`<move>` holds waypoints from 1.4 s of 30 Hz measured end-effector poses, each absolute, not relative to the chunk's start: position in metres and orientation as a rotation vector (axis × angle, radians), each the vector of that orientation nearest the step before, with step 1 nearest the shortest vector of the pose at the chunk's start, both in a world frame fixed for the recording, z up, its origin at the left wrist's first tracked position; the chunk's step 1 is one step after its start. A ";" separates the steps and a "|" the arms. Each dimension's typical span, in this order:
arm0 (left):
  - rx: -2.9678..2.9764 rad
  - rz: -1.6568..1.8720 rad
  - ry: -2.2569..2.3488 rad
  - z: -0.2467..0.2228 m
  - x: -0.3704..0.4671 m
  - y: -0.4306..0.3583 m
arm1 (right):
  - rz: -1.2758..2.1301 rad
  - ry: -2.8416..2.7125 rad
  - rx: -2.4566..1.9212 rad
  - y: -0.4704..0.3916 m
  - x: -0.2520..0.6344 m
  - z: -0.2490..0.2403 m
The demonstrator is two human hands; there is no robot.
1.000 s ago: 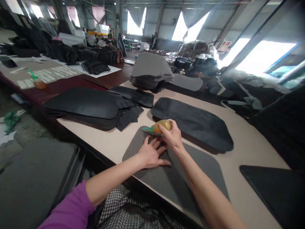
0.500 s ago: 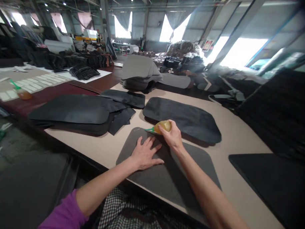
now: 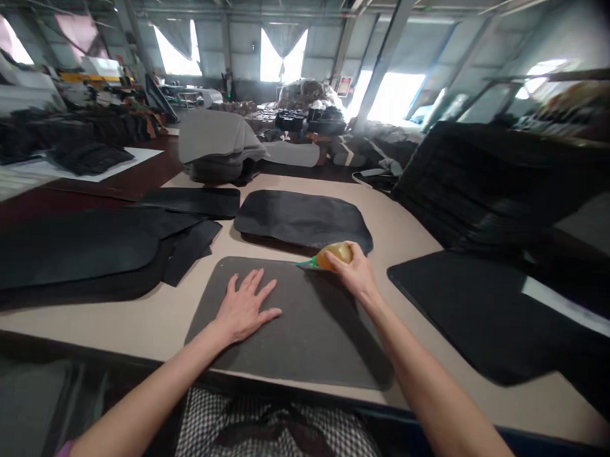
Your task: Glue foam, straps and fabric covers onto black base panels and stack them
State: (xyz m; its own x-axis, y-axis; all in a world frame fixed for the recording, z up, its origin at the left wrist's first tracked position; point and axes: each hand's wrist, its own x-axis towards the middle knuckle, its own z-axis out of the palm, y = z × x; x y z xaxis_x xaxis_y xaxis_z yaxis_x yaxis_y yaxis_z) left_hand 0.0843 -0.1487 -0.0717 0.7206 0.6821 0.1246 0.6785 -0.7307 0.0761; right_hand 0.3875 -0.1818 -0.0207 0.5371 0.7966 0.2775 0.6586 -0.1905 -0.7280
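A dark grey panel (image 3: pixel 301 342) with rounded corners lies flat near the front edge of the table. My left hand (image 3: pixel 245 306) rests on its left part, palm down with fingers spread. In my right hand (image 3: pixel 356 270) is a squeeze bottle (image 3: pixel 334 256) of amber liquid, tipped on its side. Its green nozzle points left and meets the panel's far edge, around the middle of that edge. Just beyond is a stack of black panels (image 3: pixel 303 218).
Black panels (image 3: pixel 69 247) with loose scraps (image 3: pixel 191 251) lie at left. Grey pieces (image 3: pixel 213 138) are piled at the back. On the right, a black panel (image 3: pixel 462 307) lies before a tall dark stack (image 3: pixel 487 181). The beige tabletop (image 3: pixel 395 225) shows between them.
The view has swung to the right. The bottle's nozzle has moved rightward along the panel's far edge, away from its left corner. My left hand stays flat on the panel, now farther from the bottle.
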 end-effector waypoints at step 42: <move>3.052 0.167 1.094 -0.093 0.083 -0.136 | 0.516 -0.432 -1.702 -0.466 0.453 -0.026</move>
